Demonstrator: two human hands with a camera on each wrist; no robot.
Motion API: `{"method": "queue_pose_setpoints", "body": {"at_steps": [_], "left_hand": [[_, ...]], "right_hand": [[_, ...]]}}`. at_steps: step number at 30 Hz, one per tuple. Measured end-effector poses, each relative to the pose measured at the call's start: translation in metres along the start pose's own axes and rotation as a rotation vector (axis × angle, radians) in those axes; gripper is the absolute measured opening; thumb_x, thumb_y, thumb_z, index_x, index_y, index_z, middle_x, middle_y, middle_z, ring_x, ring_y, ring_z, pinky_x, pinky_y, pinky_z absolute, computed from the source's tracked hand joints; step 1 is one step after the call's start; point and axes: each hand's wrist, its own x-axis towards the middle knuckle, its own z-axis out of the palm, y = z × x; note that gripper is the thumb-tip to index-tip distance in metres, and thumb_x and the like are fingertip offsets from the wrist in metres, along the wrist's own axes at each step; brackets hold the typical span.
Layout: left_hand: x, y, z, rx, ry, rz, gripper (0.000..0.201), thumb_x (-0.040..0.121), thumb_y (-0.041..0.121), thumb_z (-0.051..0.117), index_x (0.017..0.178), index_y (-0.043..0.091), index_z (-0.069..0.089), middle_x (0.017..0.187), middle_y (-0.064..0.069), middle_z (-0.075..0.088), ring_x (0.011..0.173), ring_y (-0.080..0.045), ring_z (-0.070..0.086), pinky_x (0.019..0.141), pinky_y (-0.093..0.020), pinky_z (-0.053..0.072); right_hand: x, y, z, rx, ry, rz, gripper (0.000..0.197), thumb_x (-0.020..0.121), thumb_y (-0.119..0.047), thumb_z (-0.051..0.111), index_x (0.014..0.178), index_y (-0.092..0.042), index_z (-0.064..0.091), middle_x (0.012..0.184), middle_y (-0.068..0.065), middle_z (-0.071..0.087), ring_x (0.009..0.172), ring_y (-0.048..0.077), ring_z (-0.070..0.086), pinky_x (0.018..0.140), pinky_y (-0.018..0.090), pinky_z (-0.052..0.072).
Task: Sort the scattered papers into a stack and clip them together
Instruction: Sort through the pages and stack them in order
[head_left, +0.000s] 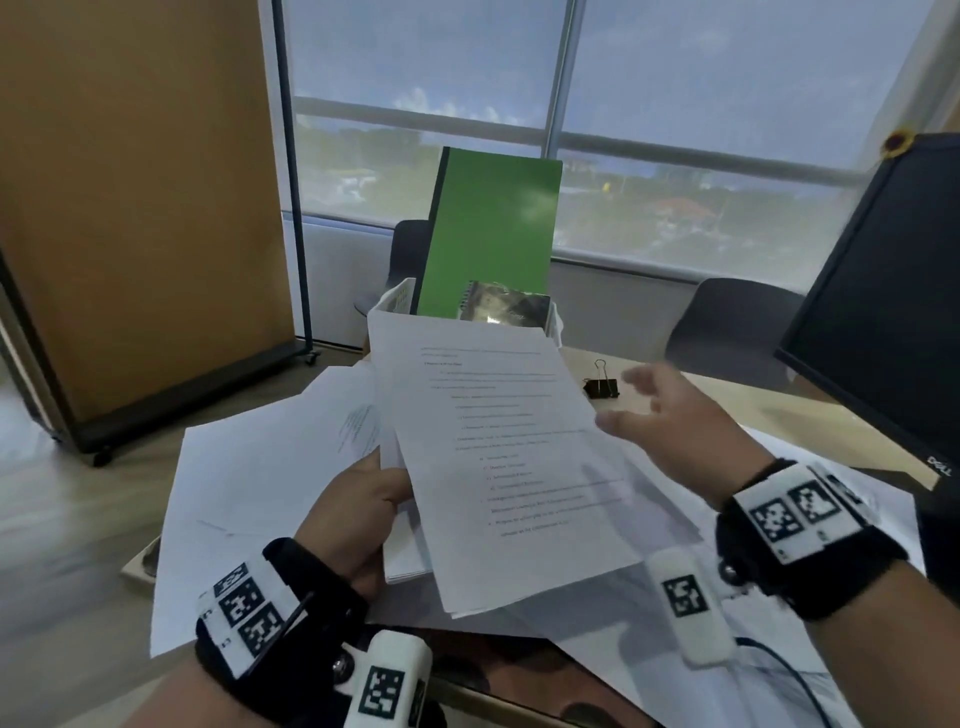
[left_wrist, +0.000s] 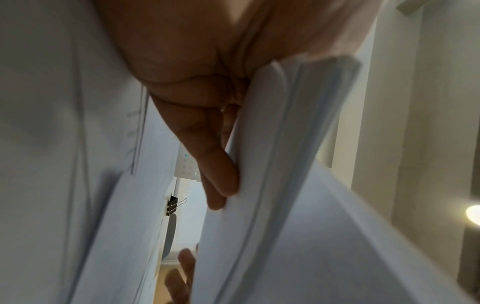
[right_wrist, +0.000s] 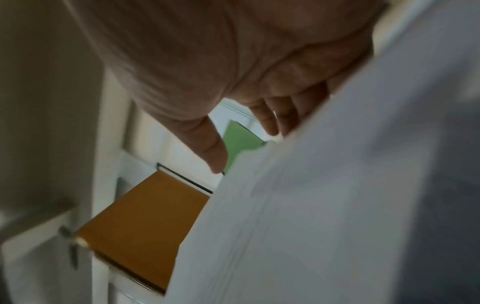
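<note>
My left hand (head_left: 382, 491) grips a sheaf of printed papers (head_left: 498, 457) by its left edge and holds it tilted above the table. In the left wrist view its fingers (left_wrist: 223, 174) curl under the uneven sheaf (left_wrist: 272, 185). My right hand (head_left: 641, 408) is open with spread fingers at the sheaf's right edge, thumb close to the paper. The right wrist view, blurred, shows the thumb (right_wrist: 213, 148) beside the sheaf (right_wrist: 311, 205). A black binder clip (head_left: 601, 387) lies on the table just beyond the sheaf, and it shows small in the left wrist view (left_wrist: 172, 205).
Loose white sheets (head_left: 249, 493) lie spread over the table (head_left: 727, 405) under both hands. A white basket (head_left: 400, 299) with a green folder (head_left: 493, 234) stands behind. A black monitor (head_left: 883, 286) is at the right, an orange board (head_left: 130, 208) at the left, and dark chairs (head_left: 727, 322) behind.
</note>
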Motion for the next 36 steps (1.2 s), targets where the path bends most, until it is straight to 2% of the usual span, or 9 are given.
{"method": "queue_pose_setpoints", "body": {"at_steps": [4,8,13,17,22,24,27,33,36], "left_hand": [[-0.010,0.006,0.007,-0.011,-0.070,-0.022,0.033,0.096,-0.003,0.053,0.082,0.006,0.082,0.080,-0.017,0.077,0.063,-0.030,0.075,0.055,-0.030,0.062],[-0.028,0.015,0.027,0.014,-0.036,0.027,0.079,0.103,-0.008,0.036,0.031,0.010,0.062,0.037,-0.004,0.056,0.027,-0.011,0.054,0.029,-0.017,0.040],[-0.031,0.016,0.029,-0.058,-0.022,0.014,0.074,0.104,-0.003,0.035,0.037,0.008,0.066,0.040,-0.009,0.057,0.027,-0.017,0.055,0.028,-0.019,0.041],[-0.030,0.013,0.025,-0.006,-0.001,0.035,0.071,0.105,0.005,0.041,0.039,0.009,0.068,0.042,-0.009,0.058,0.028,-0.016,0.056,0.029,-0.017,0.041],[-0.015,0.006,0.010,0.006,-0.020,0.022,0.080,0.089,0.078,0.026,0.131,0.025,0.068,0.117,-0.016,0.077,0.097,-0.035,0.078,0.072,-0.043,0.065],[-0.017,0.008,0.012,0.021,-0.042,0.031,0.062,0.097,0.060,0.039,0.141,0.023,0.062,0.133,-0.017,0.070,0.116,-0.039,0.071,0.095,-0.055,0.059],[-0.012,0.016,0.007,0.230,-0.003,0.210,0.039,0.097,0.009,0.062,0.135,0.017,0.063,0.130,-0.014,0.073,0.116,-0.039,0.070,0.101,-0.058,0.055],[-0.021,0.039,0.035,0.553,0.168,0.556,0.039,0.084,0.027,0.070,0.113,0.041,0.048,0.121,0.011,0.070,0.110,-0.009,0.069,0.094,-0.038,0.056],[-0.022,0.036,0.037,0.610,0.175,0.577,0.045,0.080,0.030,0.070,0.112,0.046,0.043,0.120,0.014,0.066,0.108,-0.002,0.067,0.093,-0.035,0.056]], "right_hand": [[0.005,0.027,0.005,0.394,-0.253,0.286,0.019,0.095,-0.025,0.068,0.106,-0.010,0.063,0.086,0.012,0.070,0.061,0.020,0.058,0.055,0.029,0.047],[0.003,0.028,0.013,0.526,-0.107,0.223,0.019,0.103,-0.011,0.052,0.084,-0.013,0.054,0.065,0.003,0.061,0.042,0.013,0.053,0.040,0.022,0.039],[-0.004,0.016,0.016,0.736,-0.205,0.164,0.022,0.099,-0.026,0.062,0.100,-0.005,0.070,0.096,0.013,0.077,0.079,0.030,0.075,0.074,0.043,0.062],[-0.008,0.023,0.025,0.625,-0.211,0.090,0.038,0.088,-0.004,0.072,0.123,-0.005,0.058,0.109,0.012,0.077,0.101,0.032,0.073,0.097,0.050,0.055],[-0.011,0.029,0.027,0.554,-0.075,-0.038,0.026,0.098,-0.006,0.061,0.119,-0.021,0.058,0.117,0.000,0.075,0.106,0.019,0.072,0.101,0.044,0.053],[-0.017,0.029,0.024,0.515,-0.033,-0.100,0.026,0.101,-0.010,0.058,0.118,-0.029,0.058,0.116,-0.009,0.074,0.108,0.013,0.070,0.102,0.043,0.053],[-0.027,0.024,0.015,0.465,0.060,-0.218,0.027,0.102,-0.013,0.056,0.115,-0.037,0.056,0.114,-0.017,0.073,0.108,0.006,0.069,0.101,0.043,0.053],[-0.049,0.008,0.009,0.468,0.137,-0.464,0.035,0.101,-0.012,0.056,0.116,-0.041,0.045,0.110,-0.030,0.067,0.107,-0.005,0.064,0.087,0.018,0.055],[-0.055,0.014,0.012,0.512,0.195,-0.440,0.043,0.095,-0.007,0.066,0.113,-0.040,0.046,0.109,-0.023,0.069,0.105,0.001,0.067,0.086,0.024,0.057]]}}
